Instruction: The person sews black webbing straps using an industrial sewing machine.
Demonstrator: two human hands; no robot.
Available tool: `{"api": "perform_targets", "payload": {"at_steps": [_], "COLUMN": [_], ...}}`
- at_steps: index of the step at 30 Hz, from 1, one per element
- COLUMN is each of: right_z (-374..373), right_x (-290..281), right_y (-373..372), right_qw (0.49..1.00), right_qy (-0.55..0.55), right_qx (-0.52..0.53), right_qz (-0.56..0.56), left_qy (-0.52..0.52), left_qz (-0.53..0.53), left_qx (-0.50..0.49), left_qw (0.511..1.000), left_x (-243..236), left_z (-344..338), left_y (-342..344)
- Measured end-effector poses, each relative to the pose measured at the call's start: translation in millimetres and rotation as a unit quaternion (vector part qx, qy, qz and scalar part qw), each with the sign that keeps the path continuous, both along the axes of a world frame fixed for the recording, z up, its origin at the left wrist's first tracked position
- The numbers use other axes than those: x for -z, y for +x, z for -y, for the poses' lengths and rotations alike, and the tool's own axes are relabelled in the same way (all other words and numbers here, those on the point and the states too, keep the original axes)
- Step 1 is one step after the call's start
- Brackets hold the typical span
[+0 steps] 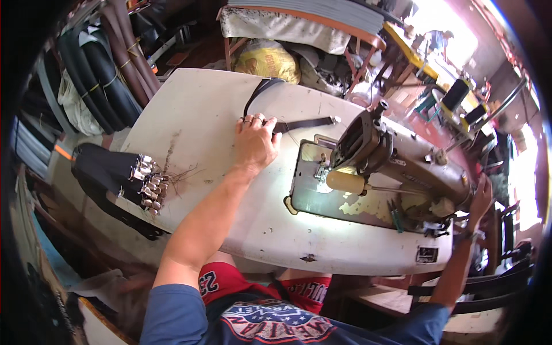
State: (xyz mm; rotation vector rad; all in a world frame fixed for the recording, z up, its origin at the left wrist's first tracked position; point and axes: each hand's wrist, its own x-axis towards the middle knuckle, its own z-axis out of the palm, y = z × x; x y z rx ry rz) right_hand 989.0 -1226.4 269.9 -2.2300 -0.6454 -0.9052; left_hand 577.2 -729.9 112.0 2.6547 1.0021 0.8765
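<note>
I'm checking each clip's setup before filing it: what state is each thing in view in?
Left hand: over the black strap, fingers curled; grip partly hidden.
Right hand: at the sewing machine's wheel end; grip unclear.
Black strap: on the table, partly covered by the hand.
Sewing machine: upright; running or stopped, can't tell.
Strap bundle: stacked, metal ends together.
Green snips: lying unheld.
Table: stained.

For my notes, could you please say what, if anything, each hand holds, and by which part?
The left hand holds a black strap partway along; the right hand touches the sewing machine's right end, grip unclear.
</note>
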Motion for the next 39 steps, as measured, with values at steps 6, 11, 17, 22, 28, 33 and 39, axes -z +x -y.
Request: {"api": "perform_targets", "payload": {"at_steps": [6,11,17,22,28,33,39], "right_z": [-18,-201,-228,-211,-223,-215,-209], "right_x": [162,126,197,206,127,138,161], "right_y": [-189,-242,-161,-126,-172,-160,-151], "right_qw": [0.974,0.912,0.889,0.9,0.888,0.904,0.896], "right_qy": [0.146,-0.153,-0.261,-0.329,-0.366,-0.341,-0.366], "right_qx": [-0.17,-0.376,-0.367,-0.285,-0.207,-0.214,-0.206], "right_qz": [0.044,-0.068,-0.087,0.004,-0.184,-0.145,-0.144], "left_qy": [0.029,0.034,0.123,0.182,0.209,0.149,0.06], "left_qz": [-0.029,0.01,-0.052,-0.289,-0.383,-0.413,-0.384], "left_qx": [0.176,0.181,0.236,0.214,0.131,-0.08,-0.23], "left_qw": [0.983,0.983,0.963,0.915,0.89,0.895,0.893], "left_x": [-7,4,2,-46,-70,-58,-53], "left_z": [16,6,5,-65,-147,-193,-213], "left_y": [25,2,33,17,-28,-72,-111]}}
